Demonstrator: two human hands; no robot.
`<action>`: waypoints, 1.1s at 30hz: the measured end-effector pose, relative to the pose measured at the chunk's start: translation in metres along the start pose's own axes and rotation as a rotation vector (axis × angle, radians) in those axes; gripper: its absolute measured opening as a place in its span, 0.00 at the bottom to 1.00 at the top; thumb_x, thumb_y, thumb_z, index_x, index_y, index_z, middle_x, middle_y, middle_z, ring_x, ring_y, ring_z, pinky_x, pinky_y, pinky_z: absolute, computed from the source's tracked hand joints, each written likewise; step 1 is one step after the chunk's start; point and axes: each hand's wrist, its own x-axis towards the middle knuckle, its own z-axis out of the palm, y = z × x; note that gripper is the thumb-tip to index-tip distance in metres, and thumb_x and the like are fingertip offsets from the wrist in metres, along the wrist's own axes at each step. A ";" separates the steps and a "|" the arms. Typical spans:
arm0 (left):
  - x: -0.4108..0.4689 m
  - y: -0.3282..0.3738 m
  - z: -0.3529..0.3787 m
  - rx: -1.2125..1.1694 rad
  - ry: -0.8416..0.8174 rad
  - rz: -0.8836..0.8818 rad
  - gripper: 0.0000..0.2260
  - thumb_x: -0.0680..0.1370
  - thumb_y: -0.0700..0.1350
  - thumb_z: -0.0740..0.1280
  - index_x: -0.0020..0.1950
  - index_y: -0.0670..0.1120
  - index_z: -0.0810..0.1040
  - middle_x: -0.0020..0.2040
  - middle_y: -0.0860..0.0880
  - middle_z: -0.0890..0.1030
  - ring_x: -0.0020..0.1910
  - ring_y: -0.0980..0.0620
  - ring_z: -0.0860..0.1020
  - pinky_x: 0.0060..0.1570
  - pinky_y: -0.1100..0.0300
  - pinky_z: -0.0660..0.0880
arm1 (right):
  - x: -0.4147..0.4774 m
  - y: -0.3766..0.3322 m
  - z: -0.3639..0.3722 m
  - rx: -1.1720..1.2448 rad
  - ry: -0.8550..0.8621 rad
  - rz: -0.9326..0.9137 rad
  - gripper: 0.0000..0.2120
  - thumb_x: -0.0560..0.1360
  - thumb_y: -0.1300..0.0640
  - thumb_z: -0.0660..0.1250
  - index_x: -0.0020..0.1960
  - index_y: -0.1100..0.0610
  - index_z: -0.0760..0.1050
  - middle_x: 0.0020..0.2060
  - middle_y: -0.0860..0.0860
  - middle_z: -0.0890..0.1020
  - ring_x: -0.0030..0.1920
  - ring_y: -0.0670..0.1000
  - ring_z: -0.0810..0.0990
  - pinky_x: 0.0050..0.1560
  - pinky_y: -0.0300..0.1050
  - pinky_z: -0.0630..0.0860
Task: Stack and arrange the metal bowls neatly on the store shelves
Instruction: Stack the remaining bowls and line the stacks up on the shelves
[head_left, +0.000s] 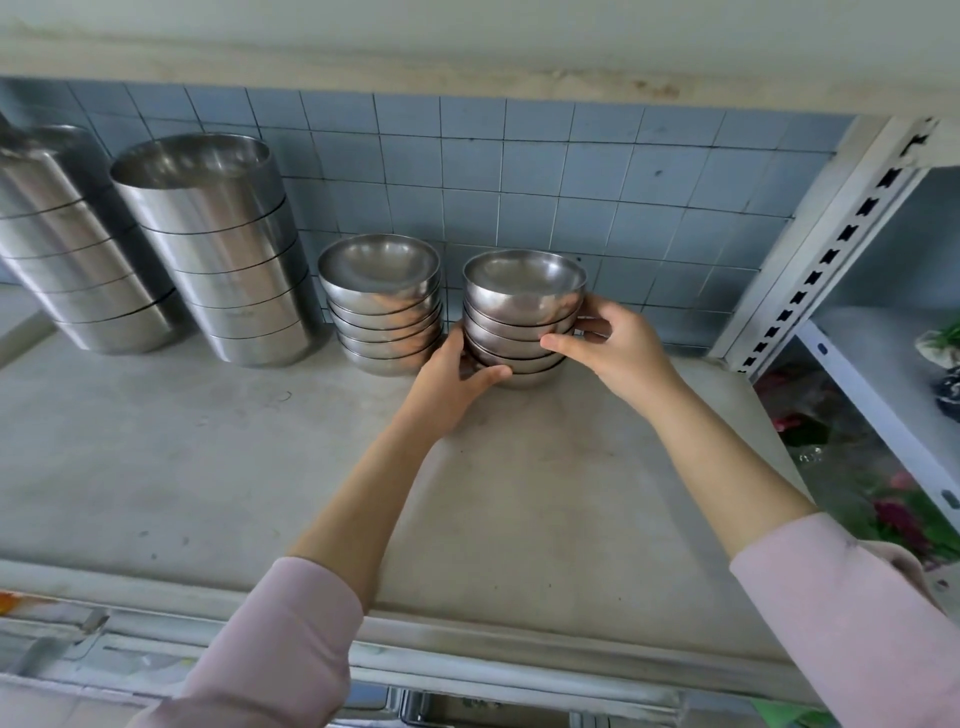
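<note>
A short stack of round steel bowls (522, 317) is clasped by left hand (457, 376) and right hand (613, 345) — uneven pressure could topple it against the neighbouring steel bowl stack (384, 306)

A shop's stockroom is suggested: beyond the hands, identical steel bowl stacks (382, 306) are ranged along a grey shelf (208, 457), and to their right a slotted metal upright (831, 249) is seen.

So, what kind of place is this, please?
Probably a shop's storage shelving for kitchenware. Stacks of metal bowls and wider pans stand on a bare shelf with slotted metal uprights, against a tiled wall.
</note>
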 end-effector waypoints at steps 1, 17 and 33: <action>0.001 0.001 0.000 0.004 -0.011 0.007 0.19 0.74 0.49 0.73 0.60 0.49 0.70 0.49 0.59 0.77 0.45 0.72 0.75 0.41 0.81 0.66 | 0.000 0.000 -0.001 -0.008 -0.005 0.002 0.20 0.67 0.52 0.79 0.57 0.49 0.79 0.49 0.43 0.84 0.51 0.39 0.82 0.52 0.28 0.74; -0.002 0.021 -0.001 -0.094 0.038 0.109 0.19 0.77 0.47 0.71 0.64 0.46 0.68 0.59 0.53 0.76 0.58 0.65 0.73 0.56 0.72 0.67 | -0.003 -0.002 0.003 0.018 0.008 -0.019 0.24 0.65 0.47 0.78 0.59 0.46 0.77 0.54 0.40 0.83 0.58 0.38 0.79 0.59 0.40 0.76; -0.006 0.020 0.000 -0.094 0.061 0.100 0.24 0.77 0.47 0.70 0.71 0.48 0.66 0.58 0.58 0.76 0.54 0.67 0.71 0.48 0.83 0.63 | -0.002 -0.016 -0.003 -0.032 -0.068 0.055 0.52 0.61 0.38 0.77 0.78 0.48 0.58 0.71 0.42 0.71 0.66 0.39 0.73 0.69 0.43 0.68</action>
